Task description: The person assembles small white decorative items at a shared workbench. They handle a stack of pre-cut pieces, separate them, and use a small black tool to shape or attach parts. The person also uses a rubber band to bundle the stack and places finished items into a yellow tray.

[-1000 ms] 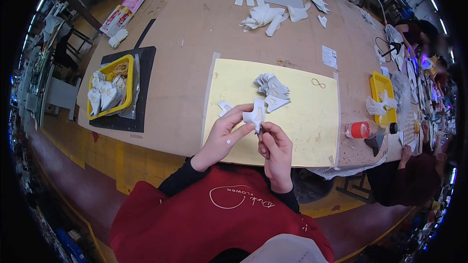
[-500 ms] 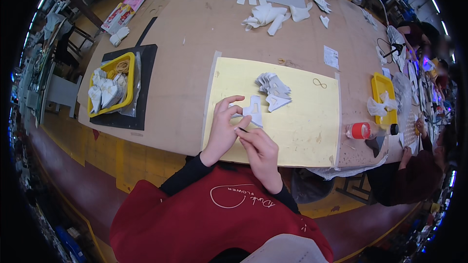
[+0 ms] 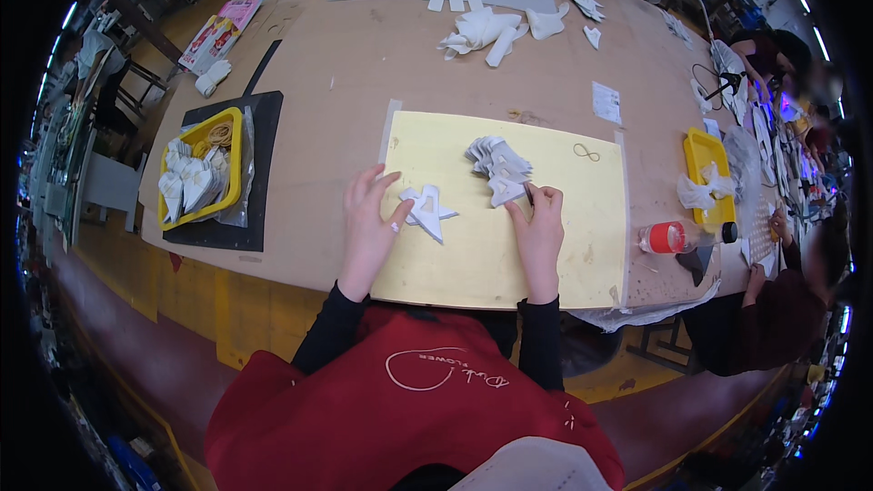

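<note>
On the yellow board [image 3: 582, 245], a pair of white cut-out pieces [image 3: 425, 207], pointed and lying crosswise, rests in front of me. My left hand [image 3: 367, 229] is open beside them, fingers apart, its thumb tip at their left edge. A small white bit shows on that thumb. A fanned stack of white cut pieces [image 3: 498, 164] lies farther right. My right hand [image 3: 539, 235] reaches its lower right corner, thumb and fingers closed round a thin dark stick-like tool [image 3: 529, 193]. Most of the tool is hidden by the fingers.
A yellow basket [image 3: 238, 159] with white pieces and rubber bands sits left on a black mat. At right are a bottle with a red label [image 3: 668, 237] and a yellow tray [image 3: 698, 150]. White scraps [image 3: 482, 32] lie beyond the board. Co-workers sit far off and at right.
My hands have moved apart. The left has drawn back left from the white piece, now lying on the board with another. The right has gone right and up to the fanned stack.
</note>
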Tool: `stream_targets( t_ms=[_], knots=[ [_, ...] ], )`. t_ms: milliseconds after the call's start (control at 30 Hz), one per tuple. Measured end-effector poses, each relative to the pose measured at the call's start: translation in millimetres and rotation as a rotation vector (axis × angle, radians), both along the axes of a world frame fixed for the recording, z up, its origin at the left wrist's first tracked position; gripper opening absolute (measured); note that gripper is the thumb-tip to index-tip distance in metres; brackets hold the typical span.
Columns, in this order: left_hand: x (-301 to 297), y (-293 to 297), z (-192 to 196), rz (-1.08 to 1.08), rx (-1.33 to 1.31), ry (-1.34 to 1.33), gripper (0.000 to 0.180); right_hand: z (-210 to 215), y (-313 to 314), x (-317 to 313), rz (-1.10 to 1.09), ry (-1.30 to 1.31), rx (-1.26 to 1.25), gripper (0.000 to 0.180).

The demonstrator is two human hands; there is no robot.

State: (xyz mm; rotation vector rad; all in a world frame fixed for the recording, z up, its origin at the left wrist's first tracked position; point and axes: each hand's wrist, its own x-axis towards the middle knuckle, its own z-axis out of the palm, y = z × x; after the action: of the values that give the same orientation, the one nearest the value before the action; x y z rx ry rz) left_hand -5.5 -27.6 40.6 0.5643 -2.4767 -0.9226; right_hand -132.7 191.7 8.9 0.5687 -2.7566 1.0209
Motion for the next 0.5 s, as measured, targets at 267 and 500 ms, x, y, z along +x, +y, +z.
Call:
stream_targets(
  t_ms=[267, 500],
  knots=[
    [-13.0, 40.3, 6.7, -0.248, 0.453, -0.042, 0.043, 27.1, -4.2, 27.9, 0.123, -0.609, -0.536, 0.010],
    [-7.1, 34.5, 33.3, -0.376, 1.140, -0.231, 0.039, 54.4, 4.1, 52.3, 0.097, -0.776, -0.932, 0.005]
  ],
)
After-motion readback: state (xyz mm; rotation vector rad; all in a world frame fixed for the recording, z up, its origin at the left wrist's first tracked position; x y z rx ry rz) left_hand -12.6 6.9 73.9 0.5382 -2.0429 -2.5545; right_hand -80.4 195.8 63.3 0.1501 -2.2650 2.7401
